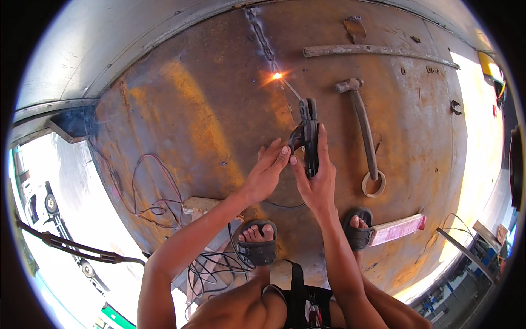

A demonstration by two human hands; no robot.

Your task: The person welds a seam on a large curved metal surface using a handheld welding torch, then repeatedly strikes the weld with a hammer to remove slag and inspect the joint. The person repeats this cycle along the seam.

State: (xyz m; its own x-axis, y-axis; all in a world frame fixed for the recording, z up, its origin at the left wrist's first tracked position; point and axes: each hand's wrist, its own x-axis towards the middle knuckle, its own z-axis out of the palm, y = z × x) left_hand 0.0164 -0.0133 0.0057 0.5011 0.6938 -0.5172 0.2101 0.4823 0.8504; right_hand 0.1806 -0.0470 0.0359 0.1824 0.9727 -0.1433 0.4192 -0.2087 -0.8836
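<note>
R hand (319,176) grips long black electrode holder (310,140); thin grey rod (292,89) runs from its far end to bright orange-white arc (277,75) on rust-brown steel plate (230,104). L hand (266,174) just L of holder, contact unclear. Dark rough seam (265,44) runs from arc to far side. To R, brown-handled hammer w/ grey metal head (364,120), near end of handle at pale round ring (375,195); long grey-brown bar (378,50) lies farther off. Nr L, thin reddish cable (149,155) loops on plate
</note>
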